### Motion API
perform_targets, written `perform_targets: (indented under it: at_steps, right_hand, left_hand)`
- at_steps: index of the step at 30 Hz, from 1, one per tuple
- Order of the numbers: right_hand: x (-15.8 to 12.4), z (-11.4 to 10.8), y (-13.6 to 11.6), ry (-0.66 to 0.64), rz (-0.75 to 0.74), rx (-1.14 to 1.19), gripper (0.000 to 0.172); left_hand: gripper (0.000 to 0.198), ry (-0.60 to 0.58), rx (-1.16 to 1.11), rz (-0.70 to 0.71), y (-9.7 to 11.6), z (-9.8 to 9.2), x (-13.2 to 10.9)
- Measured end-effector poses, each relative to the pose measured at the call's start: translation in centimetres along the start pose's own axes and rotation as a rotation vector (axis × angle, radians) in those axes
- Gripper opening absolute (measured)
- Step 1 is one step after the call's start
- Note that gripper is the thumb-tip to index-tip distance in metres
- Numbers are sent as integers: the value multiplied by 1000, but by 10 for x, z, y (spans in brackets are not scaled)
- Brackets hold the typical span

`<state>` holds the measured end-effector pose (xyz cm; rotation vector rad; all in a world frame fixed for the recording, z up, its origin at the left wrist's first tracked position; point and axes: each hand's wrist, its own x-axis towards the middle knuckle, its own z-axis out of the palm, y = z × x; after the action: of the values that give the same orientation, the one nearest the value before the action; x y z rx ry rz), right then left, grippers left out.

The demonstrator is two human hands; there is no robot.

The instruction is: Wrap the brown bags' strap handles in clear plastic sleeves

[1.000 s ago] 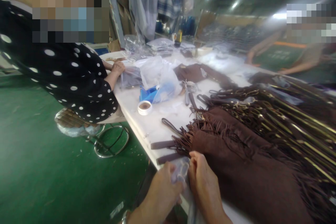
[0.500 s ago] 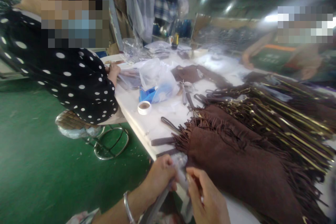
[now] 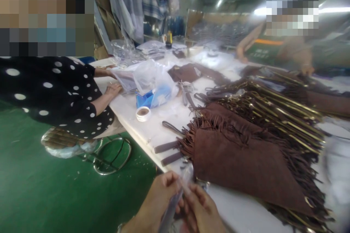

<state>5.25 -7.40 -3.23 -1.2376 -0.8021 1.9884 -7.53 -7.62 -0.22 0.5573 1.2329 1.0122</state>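
Observation:
Close to the table's near edge, my left hand [image 3: 157, 198] is closed on a greyish strip in clear plastic [image 3: 170, 209]. My right hand [image 3: 203, 207] is closed too, its fingertips pinched at the same strip against the left ones. The exact spot between the fingers is hidden. Just beyond my hands lies a dark brown suede bag [image 3: 240, 164] with long fringes, flat on the white table. Brown wrist loops [image 3: 171, 127] stick out from its left side.
Brown straps with gold chains [image 3: 284, 105] lie behind the bag. A tape roll [image 3: 143, 113] sits near the left edge by a blue tape dispenser [image 3: 144, 98] and a plastic bag [image 3: 153, 76]. A co-worker in polka dots [image 3: 54, 91] is at left, another person [image 3: 269, 49] across. A stool [image 3: 68, 142] stands left.
My hands have come together, the right fingertips moving left to the left hand's. My view has shifted right. The co-worker at left now has both hands showing on the plastic-covered things.

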Motion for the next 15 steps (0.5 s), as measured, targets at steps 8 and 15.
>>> perform_targets:
  at_steps: [8, 15]
  right_hand:
    - [4, 4, -3, 105, 1, -5, 59]
    - [-1, 6, 7, 311, -238, -218, 44]
  left_hand:
    - [31, 55, 92, 29, -14, -6, 7]
    - [21, 155, 51, 115, -23, -6, 13]
